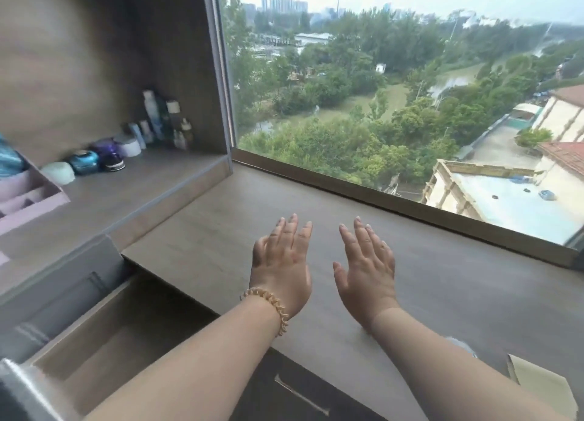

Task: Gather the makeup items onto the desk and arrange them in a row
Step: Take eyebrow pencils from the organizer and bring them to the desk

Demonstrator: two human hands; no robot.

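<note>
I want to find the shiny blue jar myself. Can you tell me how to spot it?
Look left of the big window, into the open wooden shelf nook. A line of jars runs along its back. The blue jar is squat, glossy turquoise, between a pale mint jar and a purple one.

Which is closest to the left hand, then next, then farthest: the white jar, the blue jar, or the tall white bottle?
From the left hand, in the head view:
1. Blue jar, left on the shelf.
2. White jar, further back.
3. Tall white bottle, in the shelf's back corner.
</note>
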